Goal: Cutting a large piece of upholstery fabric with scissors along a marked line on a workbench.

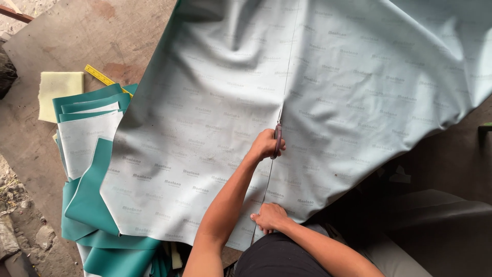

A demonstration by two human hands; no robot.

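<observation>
Flat palm on smooth pale sheet

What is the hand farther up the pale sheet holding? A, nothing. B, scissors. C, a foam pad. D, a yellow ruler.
B: the left hand grips scissors, blades at the end of the cut in the sheet, while the right hand rests on the sheet near its lower edge.
</observation>
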